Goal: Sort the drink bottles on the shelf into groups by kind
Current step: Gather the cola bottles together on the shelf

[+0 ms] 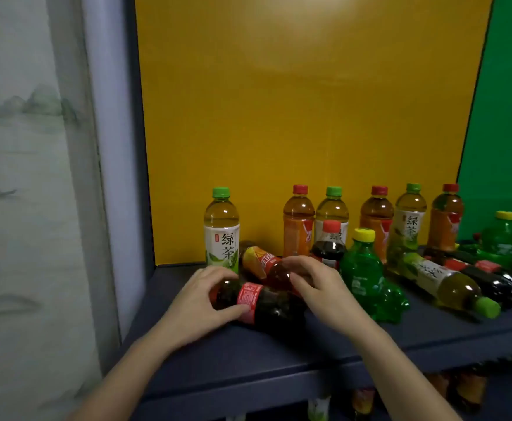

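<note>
Below the front edge of the dark blue shelf [279, 354], a lower level shows only the dim tops of a few bottles [467, 390], cut off by the frame. On the near part of the shelf the left hand [200, 299] grips a cola bottle [273, 309] lying on its side, thumb on the red label, fingers curled over its left end and hiding it. Just beside it the right hand [315, 284] curls round the neck end of an amber tea bottle [263, 262], also lying, touching the cola bottle from behind; its cap is covered. The hands are near each other but apart. To their right a green soda bottle [362, 268] stands with a yellow cap, a second soda bottle [391, 302] lies against it, and a lying green-tea bottle [443, 281] points its cap forward. Farther back an upright green-tea bottle [221, 235] stands alone at the left. A small upright cola [329, 244] hides part of the back row [376, 220], where red and green caps alternate against the yellow panel [294, 117]. At far right a blurred heap of bottles [491, 275] runs out of frame; their number cannot be told.
</note>
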Action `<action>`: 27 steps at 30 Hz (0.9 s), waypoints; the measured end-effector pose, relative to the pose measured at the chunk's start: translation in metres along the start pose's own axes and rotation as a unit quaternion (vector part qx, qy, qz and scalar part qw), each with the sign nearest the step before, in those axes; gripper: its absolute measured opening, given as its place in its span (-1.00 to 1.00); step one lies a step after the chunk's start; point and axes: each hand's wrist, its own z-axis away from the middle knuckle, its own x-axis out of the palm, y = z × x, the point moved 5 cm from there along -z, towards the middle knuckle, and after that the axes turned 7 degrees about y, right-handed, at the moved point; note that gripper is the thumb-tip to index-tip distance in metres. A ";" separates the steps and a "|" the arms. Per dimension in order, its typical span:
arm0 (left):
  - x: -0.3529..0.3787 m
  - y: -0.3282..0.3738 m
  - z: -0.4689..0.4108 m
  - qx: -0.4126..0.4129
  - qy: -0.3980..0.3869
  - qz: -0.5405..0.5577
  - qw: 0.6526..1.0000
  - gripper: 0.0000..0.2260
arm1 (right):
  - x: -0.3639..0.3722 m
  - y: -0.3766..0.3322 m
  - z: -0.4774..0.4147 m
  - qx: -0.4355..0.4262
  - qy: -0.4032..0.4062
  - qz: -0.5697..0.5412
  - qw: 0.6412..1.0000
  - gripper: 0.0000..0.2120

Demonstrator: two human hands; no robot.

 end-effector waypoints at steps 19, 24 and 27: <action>0.023 -0.019 -0.020 -0.088 -0.160 0.123 0.975 -0.51 | 0.049 0.038 -0.067 0.161 -0.196 0.247 0.935 -0.24; 0.017 -0.022 -0.014 -0.098 -0.140 0.129 0.977 -0.55 | 0.057 0.039 -0.066 0.180 -0.185 0.262 0.930 -0.27; 0.005 -0.025 -0.012 -0.110 -0.123 0.146 0.976 -0.50 | 0.056 0.037 -0.063 0.152 -0.161 0.266 0.938 -0.30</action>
